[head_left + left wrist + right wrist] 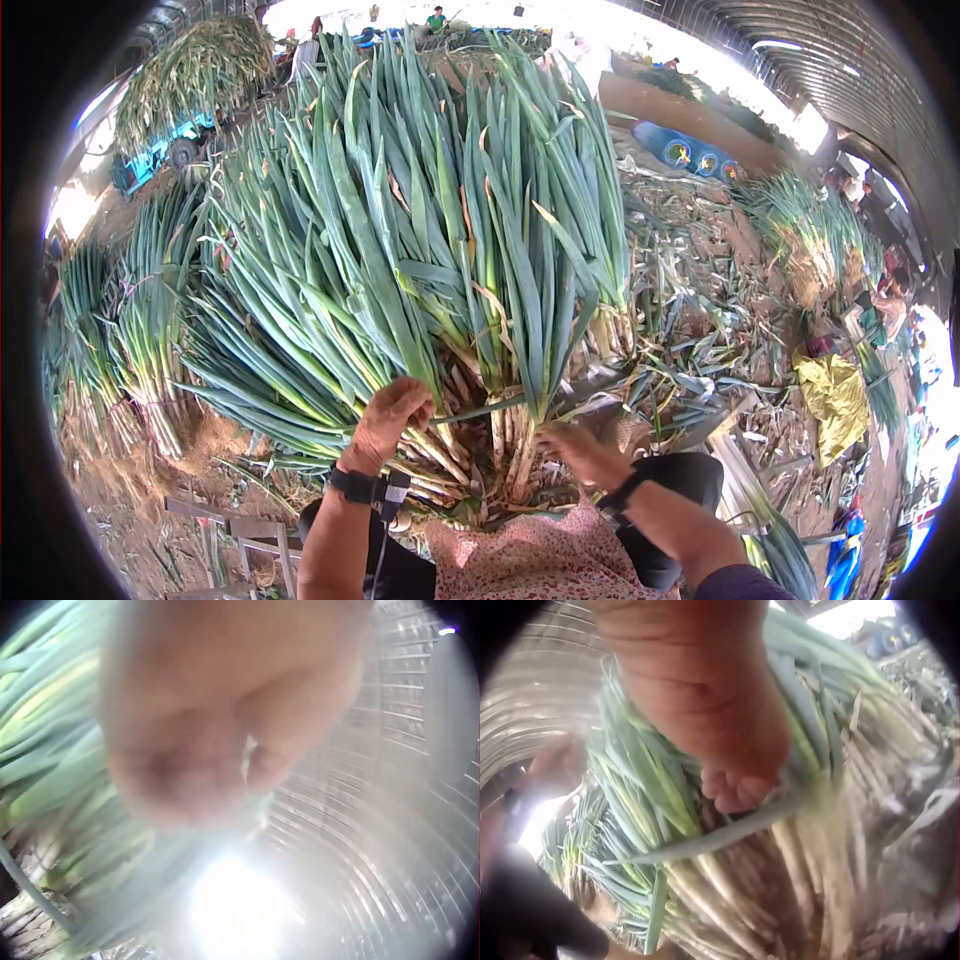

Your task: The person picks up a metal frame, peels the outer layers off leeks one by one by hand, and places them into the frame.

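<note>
In front of the person stands a large heap of long green onions (pixel 390 230), leaves up and pale stems toward the lap. A narrow green onion leaf (pixel 480 409) crosses the stems of an upright bunch (pixel 512 440). The right hand (pixel 585 455) is at the right of this bunch, its curled fingers at the leaf; in the right wrist view the leaf (pixel 705 844) runs leftward to a loose tip. Above that tip, the left hand (pixel 395 412) is raised with loosely bent fingers. In the left wrist view the left hand (pixel 225 727) is blurred, with nothing visible in it.
More bunches of onions (pixel 155 330) stand at the left and another bunch (pixel 810 235) at the right. Leaf scraps (pixel 700 310) litter the ground. A yellow sack (pixel 833 400) lies at right. A wooden stool (pixel 235 530) is at lower left; a loaded cart (pixel 180 145) stands behind.
</note>
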A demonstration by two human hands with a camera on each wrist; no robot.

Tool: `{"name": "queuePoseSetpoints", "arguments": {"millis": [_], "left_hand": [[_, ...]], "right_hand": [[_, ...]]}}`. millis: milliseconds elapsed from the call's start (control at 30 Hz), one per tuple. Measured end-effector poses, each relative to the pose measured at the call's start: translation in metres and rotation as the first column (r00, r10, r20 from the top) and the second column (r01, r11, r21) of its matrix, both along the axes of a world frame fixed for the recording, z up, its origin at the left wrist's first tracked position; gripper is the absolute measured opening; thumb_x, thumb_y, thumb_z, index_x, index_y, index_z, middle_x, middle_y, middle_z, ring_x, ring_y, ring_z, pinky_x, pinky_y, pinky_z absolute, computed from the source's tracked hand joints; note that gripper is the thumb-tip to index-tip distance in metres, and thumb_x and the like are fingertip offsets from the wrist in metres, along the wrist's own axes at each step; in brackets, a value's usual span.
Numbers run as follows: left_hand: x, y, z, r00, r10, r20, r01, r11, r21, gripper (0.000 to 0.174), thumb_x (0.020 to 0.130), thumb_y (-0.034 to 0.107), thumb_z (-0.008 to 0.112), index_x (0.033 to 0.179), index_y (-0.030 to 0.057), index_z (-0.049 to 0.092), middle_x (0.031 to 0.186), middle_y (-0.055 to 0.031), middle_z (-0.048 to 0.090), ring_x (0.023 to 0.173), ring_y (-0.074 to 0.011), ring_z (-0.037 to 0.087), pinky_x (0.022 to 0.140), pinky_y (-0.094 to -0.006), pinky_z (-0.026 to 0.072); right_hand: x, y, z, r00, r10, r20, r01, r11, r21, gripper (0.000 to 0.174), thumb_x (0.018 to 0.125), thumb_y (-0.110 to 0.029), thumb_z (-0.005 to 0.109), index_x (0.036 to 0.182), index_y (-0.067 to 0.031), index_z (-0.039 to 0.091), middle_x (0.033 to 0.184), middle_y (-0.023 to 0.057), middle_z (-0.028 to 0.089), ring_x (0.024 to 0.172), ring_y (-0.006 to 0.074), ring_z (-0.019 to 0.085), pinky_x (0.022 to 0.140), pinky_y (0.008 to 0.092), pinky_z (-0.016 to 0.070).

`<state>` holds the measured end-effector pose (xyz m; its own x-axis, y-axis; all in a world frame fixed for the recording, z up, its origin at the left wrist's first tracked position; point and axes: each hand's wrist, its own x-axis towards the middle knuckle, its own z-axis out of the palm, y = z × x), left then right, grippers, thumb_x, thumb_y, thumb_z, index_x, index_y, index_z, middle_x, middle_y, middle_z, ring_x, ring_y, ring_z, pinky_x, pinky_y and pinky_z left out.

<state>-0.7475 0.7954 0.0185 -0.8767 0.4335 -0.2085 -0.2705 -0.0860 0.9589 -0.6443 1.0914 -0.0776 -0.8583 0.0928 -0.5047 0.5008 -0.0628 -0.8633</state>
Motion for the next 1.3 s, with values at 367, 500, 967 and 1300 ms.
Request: {"name": "queuePoseSetpoints", "arguments": {"millis": [367, 500, 967, 1300], "left_hand": [[-0.044, -0.013, -0.045, 0.947, 0.275, 0.164, -0.266, 0.961, -0.077, 0.018, 0.091, 0.017, 0.052, 0.091, -0.0001, 0.057, 0.077, -0.0039, 0.06, 0.067, -0.0101, 0.055, 0.064, -0.025, 0.046], [-0.039, -0.019, -0.037, 0.943, 0.264, 0.202, -0.267, 0.964, -0.013, 0.021, 0.092, 0.019, 0.052, 0.092, -0.001, 0.056, 0.077, -0.0023, 0.057, 0.066, -0.0081, 0.052, 0.062, -0.0231, 0.0433], [-0.011, -0.008, -0.047, 0.95, 0.305, 0.073, -0.313, 0.909, 0.276, 0.034, 0.082, 0.03, 0.067, 0.101, 0.0044, 0.055, 0.092, -0.0044, 0.056, 0.087, -0.0123, 0.052, 0.075, -0.0292, 0.0441], [0.006, -0.013, -0.051, 0.944, -0.279, 0.178, 0.082, 0.719, 0.69, 0.074, 0.073, 0.04, 0.073, 0.129, 0.0027, 0.042, 0.121, -0.012, 0.054, 0.11, -0.0241, 0.052, 0.095, -0.0398, 0.041]], "right_hand": [[-0.179, -0.079, -0.174, 0.983, -0.129, -0.134, 0.183, 0.533, 0.826, 0.072, 0.074, -0.021, 0.072, 0.131, 0.0028, 0.035, 0.119, 0.0245, 0.051, 0.104, 0.0343, 0.052, 0.084, 0.0385, 0.0416], [-0.202, -0.067, -0.172, 0.976, -0.209, -0.06, 0.205, 0.796, 0.569, 0.051, 0.076, -0.026, 0.066, 0.113, 0.0041, 0.05, 0.11, 0.0254, 0.057, 0.1, 0.0395, 0.055, 0.083, 0.041, 0.0426], [-0.032, -0.121, -0.02, 0.915, 0.378, -0.142, -0.403, 0.866, -0.295, 0.043, 0.076, -0.012, 0.062, 0.115, 0.0013, 0.051, 0.097, 0.0037, 0.055, 0.088, 0.0148, 0.05, 0.084, 0.0295, 0.0402], [-0.036, -0.132, 0.089, 0.852, 0.46, -0.248, -0.356, 0.859, 0.368, 0.042, 0.08, -0.029, 0.066, 0.109, 0.0009, 0.057, 0.096, 0.0092, 0.064, 0.088, 0.0159, 0.059, 0.078, 0.0314, 0.0477]]}}
